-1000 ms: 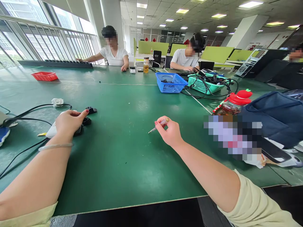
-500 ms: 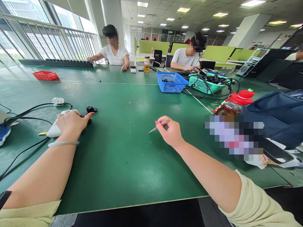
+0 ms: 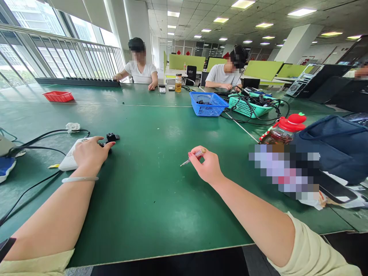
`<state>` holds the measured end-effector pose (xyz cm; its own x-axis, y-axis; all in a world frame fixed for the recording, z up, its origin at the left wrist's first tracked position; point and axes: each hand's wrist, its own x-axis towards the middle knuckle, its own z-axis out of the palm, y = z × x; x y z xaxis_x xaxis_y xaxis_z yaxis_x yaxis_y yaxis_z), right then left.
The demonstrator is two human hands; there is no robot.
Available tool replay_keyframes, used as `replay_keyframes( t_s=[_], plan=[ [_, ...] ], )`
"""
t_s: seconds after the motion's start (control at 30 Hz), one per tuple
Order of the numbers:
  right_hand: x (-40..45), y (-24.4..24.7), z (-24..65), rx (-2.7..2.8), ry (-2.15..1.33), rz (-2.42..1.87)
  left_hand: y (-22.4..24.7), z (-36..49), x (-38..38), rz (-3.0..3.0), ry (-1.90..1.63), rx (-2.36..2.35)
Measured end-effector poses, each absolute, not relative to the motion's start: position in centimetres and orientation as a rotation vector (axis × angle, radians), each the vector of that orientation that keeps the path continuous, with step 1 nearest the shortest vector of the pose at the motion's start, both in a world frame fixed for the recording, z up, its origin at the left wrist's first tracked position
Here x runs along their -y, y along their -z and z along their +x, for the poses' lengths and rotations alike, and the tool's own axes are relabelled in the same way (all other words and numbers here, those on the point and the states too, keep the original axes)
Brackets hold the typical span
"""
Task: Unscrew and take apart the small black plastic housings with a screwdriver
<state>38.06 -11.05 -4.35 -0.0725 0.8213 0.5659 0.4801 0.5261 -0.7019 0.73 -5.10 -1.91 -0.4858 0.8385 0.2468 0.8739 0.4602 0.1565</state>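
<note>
One green table (image 3: 161, 214) fills most of the scene. Two co-workers in white tops sit at its far side, one on the left (image 3: 140, 73) and one right of the middle (image 3: 222, 74). One long black bar (image 3: 77, 82) lies at the far left, running left to right. One dark blue bag (image 3: 336, 145) sits on the right, with one red-lidded bottle (image 3: 290, 124) just beside it. Far right of the middle stand two baskets: a teal basket (image 3: 250, 110), heaped with black cables, and a blue basket (image 3: 208, 110), holding a few small dark items. One red tray (image 3: 58, 96) lies on the far left.

On the near left, one white box (image 3: 69, 161) lies partly under the left hand (image 3: 90, 155). That hand is palm down with its fingers bent; whether it grips anything cannot be told. The right hand (image 3: 208, 165), well apart from it, is closed on one slim screwdriver (image 3: 200, 152), right of the middle, on the near side. The long axis of the screwdriver slants: its tip points left and near, its capped end right and far. One pale bangle (image 3: 80, 179) circles the left wrist. Smallest are at least two black pieces (image 3: 112, 137) by the left thumb, one partly hidden.
</note>
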Motion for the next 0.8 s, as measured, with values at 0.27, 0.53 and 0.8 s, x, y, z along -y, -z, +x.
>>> replay_keyframes(
  t_s=[0.27, 0.53, 0.8],
  plan=[
    [11.2, 4.1, 38.1, 1.717, -0.397, -1.102, 1.0, 1.1, 5.7, -1.548, 0.280, 2.664],
    [11.3, 4.2, 38.1, 1.725, -0.424, -1.095, 0.6, 0.1, 6.4, -1.659, -0.020, 2.580],
    [11.3, 4.1, 38.2, 1.734, -0.412, -1.098, 0.0, 0.0, 6.6, -1.704, 0.054, 2.587]
  ],
)
